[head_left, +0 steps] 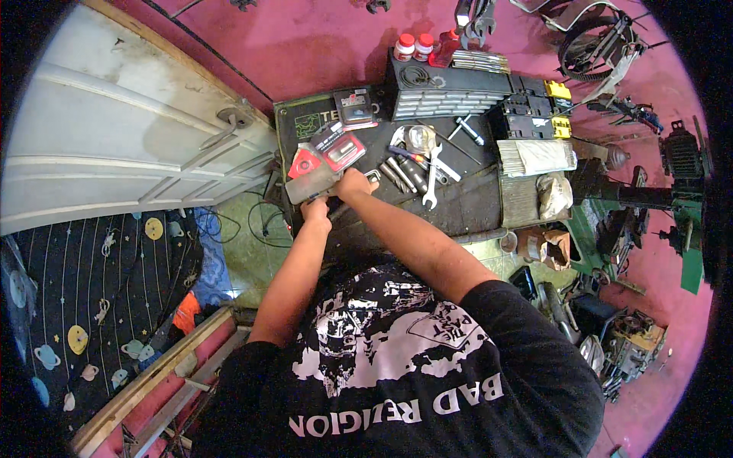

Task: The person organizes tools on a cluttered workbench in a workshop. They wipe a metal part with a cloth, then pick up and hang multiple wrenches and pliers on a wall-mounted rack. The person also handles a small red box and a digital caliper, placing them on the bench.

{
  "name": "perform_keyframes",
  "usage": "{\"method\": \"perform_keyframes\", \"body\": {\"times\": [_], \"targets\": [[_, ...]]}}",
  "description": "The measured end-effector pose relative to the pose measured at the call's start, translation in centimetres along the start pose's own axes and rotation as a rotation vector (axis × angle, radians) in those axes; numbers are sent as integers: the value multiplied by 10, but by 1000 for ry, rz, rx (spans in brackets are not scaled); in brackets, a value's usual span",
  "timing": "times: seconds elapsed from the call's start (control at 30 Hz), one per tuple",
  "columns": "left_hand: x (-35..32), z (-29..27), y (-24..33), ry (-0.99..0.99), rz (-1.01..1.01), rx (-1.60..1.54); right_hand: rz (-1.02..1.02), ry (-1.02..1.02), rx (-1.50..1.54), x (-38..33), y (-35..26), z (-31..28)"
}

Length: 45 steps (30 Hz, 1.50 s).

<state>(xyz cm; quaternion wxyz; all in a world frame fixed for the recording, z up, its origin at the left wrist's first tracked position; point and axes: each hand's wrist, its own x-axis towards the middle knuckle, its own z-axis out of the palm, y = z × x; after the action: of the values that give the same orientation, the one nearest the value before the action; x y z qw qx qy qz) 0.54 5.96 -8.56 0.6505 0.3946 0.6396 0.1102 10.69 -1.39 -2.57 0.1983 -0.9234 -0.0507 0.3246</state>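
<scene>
At the left front of the workbench, my left hand (pixel 316 209) is closed on the lower edge of a grey rectangular object (pixel 308 186), whose exact kind I cannot make out. My right hand (pixel 354 184) is closed at its right end, with the fingers partly hidden. A small shiny metal piece (pixel 373 176) shows beside the right hand. Just behind lie a red-and-clear blister pack (pixel 344 152) and a red triangular packet (pixel 304 163). To the right are several drill bits (pixel 395 175), an open-ended wrench (pixel 432 179) and a roll of tape (pixel 419 139).
A dark drawer cabinet (pixel 450 99) stands along the back, with red-capped bottles (pixel 405 46) on top. Welding rods (pixel 537 158) and a plastic bag (pixel 554 195) lie at the right. A T-handled tool (pixel 468 131) rests mid-bench. A white door (pixel 145 145) borders the left.
</scene>
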Motion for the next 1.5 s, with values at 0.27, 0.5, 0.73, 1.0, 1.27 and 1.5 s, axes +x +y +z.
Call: {"method": "perform_keyframes", "body": {"times": [0.27,0.5,0.73,1.0,1.27,1.5], "targets": [[0,-3,14,-37,-101,92,136,-25,60,-6,-12,-13],[22,-21,13,-173,-315,162,100,-143,273,-17,-3,-40],[-49,-35,39,-455,-358,172,-21,-195,420,-19,47,-60],[-152,-31,29,-588,-45,397,-447,-334,293,-64,149,-128],[-212,68,-46,-750,456,626,-328,-81,221,-92,283,-198],[-224,175,-109,-600,694,1059,-164,66,-101,-66,366,-216]]}}
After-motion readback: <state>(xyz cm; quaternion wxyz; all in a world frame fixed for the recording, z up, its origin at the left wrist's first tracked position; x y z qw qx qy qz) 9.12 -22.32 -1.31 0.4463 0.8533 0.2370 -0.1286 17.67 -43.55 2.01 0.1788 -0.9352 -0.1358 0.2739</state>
